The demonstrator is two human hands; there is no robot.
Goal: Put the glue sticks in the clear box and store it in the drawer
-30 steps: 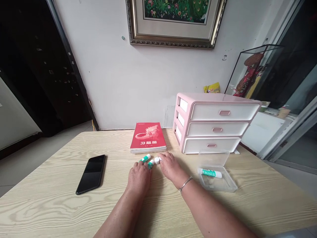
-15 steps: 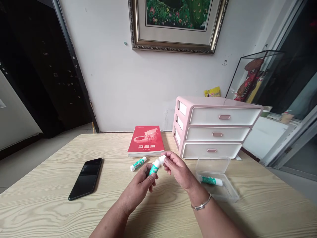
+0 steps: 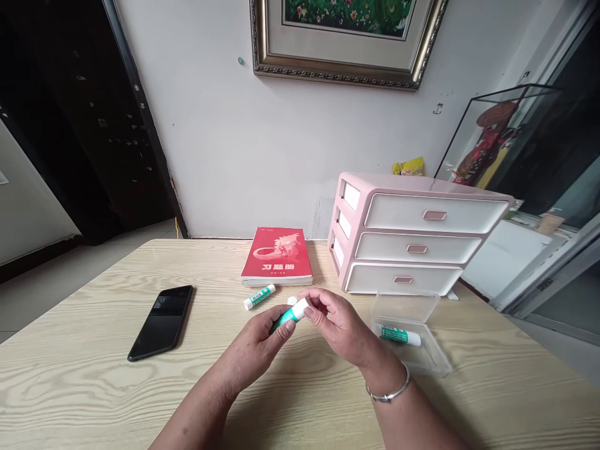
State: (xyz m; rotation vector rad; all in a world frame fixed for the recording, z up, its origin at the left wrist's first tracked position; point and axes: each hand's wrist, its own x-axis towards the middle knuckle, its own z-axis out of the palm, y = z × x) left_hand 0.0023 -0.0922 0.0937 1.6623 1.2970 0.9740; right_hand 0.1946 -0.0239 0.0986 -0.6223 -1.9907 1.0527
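My left hand (image 3: 255,347) pinches the green body of a glue stick (image 3: 289,314) just above the wooden table (image 3: 94,387). My right hand (image 3: 340,325) grips the white end of the same stick. A small white cap (image 3: 292,300) lies on the table right behind the held stick. A second glue stick (image 3: 259,297) lies on the table in front of a red book (image 3: 277,255). A third glue stick (image 3: 399,335) lies inside an open clear plastic box (image 3: 412,331) to the right of my right hand.
A black phone (image 3: 162,321) lies at the left of the table. A pink three-drawer organiser (image 3: 407,240) stands at the back right, all drawers closed. A framed picture (image 3: 347,37) hangs on the wall. A glass case (image 3: 497,140) stands at the far right.
Both hands rose from the table with one glue stick between them. A white cap now lies on the table behind it. The second stick stayed by the book.
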